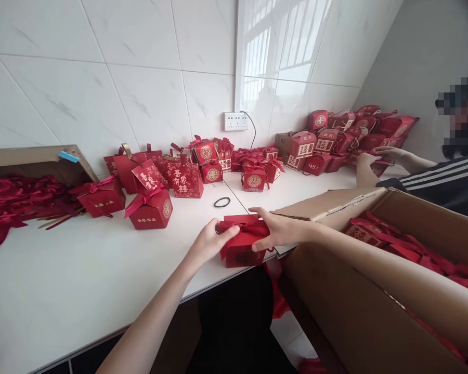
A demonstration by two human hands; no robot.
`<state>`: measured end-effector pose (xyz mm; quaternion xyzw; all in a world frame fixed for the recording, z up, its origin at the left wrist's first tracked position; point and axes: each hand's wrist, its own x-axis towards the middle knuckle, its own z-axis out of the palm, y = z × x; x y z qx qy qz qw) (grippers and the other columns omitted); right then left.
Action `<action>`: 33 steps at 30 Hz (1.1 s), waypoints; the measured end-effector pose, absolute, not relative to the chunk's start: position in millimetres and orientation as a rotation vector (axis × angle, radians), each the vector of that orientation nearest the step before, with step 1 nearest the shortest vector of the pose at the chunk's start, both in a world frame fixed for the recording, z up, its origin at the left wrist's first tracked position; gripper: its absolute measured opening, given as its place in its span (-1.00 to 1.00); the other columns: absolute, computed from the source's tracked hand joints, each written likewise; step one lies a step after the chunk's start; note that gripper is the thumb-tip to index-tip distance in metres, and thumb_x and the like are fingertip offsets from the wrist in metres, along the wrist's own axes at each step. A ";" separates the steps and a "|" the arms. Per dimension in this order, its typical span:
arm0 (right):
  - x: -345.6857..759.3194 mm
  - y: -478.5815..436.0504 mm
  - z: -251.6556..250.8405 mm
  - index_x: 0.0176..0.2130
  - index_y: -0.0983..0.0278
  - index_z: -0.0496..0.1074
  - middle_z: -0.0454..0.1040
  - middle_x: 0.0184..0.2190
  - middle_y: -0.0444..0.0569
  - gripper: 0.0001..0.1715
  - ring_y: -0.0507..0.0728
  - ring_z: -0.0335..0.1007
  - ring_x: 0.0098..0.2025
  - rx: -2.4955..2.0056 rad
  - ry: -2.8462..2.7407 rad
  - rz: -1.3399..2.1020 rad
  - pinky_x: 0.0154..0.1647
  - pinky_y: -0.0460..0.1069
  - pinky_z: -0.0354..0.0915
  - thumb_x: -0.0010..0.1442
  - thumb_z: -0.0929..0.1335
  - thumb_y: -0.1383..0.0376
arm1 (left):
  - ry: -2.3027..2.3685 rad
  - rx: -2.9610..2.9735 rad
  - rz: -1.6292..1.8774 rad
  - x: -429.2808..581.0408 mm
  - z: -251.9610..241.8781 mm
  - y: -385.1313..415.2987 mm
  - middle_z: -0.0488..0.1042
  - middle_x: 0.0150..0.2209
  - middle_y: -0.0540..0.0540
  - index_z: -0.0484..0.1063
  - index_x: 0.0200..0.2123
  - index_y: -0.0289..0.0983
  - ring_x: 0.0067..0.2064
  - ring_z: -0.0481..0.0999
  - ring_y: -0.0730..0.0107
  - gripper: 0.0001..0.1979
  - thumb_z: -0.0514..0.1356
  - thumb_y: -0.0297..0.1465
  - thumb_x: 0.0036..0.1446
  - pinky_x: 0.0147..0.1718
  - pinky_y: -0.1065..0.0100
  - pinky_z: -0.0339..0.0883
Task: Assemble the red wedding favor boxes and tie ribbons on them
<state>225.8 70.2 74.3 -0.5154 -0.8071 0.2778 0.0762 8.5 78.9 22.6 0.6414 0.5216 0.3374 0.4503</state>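
Note:
A small red gift box (242,248) with a dark red ribbon on top sits at the front edge of the white table (81,280). My left hand (210,243) grips its left side, fingers curled over the top near the ribbon. From the right, my right hand (278,228) holds the box's top right edge with closed fingers. Just behind the box lies a black hair tie (222,202).
Finished red boxes (150,208) stand across the table and pile up at the back right corner (335,135). A cardboard box of red ribbons (15,200) lies at left. A large open carton (374,291) of flat red boxes stands right. Another person's hands (378,156) work at the far pile.

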 end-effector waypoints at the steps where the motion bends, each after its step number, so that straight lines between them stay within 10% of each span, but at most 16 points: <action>1: 223.0 69.1 73.7 0.23 0.36 -0.06 0.29 0.04 0.27 0.08 0.25 0.34 -0.02 -1.564 -2.455 0.791 -0.16 0.05 0.33 -0.05 0.41 -0.06 | 1.255 1.585 0.822 8.1 22.9 75.9 0.48 -0.31 -0.05 0.29 -0.32 -0.26 -0.30 0.49 0.32 -0.57 0.22 -0.03 -0.07 -0.31 0.34 0.33; 11: 221.9 48.7 60.8 0.21 0.40 -0.05 0.23 0.03 0.26 0.05 0.29 0.38 -0.07 -1.236 -2.432 0.207 -0.10 0.13 0.36 -0.15 0.45 0.24 | 0.875 1.567 0.920 -2.1 30.3 53.5 0.42 -0.28 -0.06 0.27 -0.26 -0.26 -0.30 0.43 0.42 -0.74 0.13 -0.19 0.13 -0.32 0.39 0.33; 18: 221.5 8.0 82.7 0.28 0.33 -0.25 0.10 0.12 0.28 0.06 0.36 0.24 0.08 -1.169 -2.258 -0.310 -0.10 0.17 0.41 0.00 0.39 0.25 | 0.768 2.317 1.994 28.4 42.6 18.4 0.32 -0.39 -0.03 0.30 -0.35 -0.28 -0.33 0.36 0.45 -0.96 0.15 -0.50 0.13 -0.40 0.41 0.30; 23: 230.7 -18.5 90.7 0.29 0.37 -0.27 0.06 0.13 0.34 0.04 0.39 0.14 0.15 -1.127 -2.180 -0.469 -0.08 0.19 0.41 0.09 0.38 0.16 | 0.405 2.710 2.131 49.7 50.7 -0.5 0.38 -0.39 -0.08 0.38 -0.32 -0.33 -0.33 0.35 0.37 -0.90 0.21 -0.56 0.04 -0.34 0.24 0.29; 29: 253.5 -37.3 103.4 0.26 0.26 -0.10 0.07 0.19 0.23 0.05 0.38 0.19 0.12 -1.388 -1.806 0.294 0.01 0.25 0.32 -0.06 0.44 0.16 | 0.637 2.194 2.134 61.7 66.9 9.2 0.36 -0.45 -0.01 0.32 -0.39 -0.28 -0.36 0.36 0.46 -0.95 0.16 -0.50 0.11 -0.36 0.40 0.32; 33: 273.2 -51.0 119.5 0.02 0.28 0.25 0.44 -0.13 0.11 -0.40 0.26 0.44 -0.12 -1.436 -1.193 1.223 -0.14 0.21 0.40 0.14 0.17 -0.05 | 1.061 1.755 1.666 67.6 70.2 36.3 0.35 -0.50 0.02 0.30 -0.48 -0.26 -0.40 0.39 0.45 -0.79 0.03 -0.35 0.18 -0.40 0.44 0.29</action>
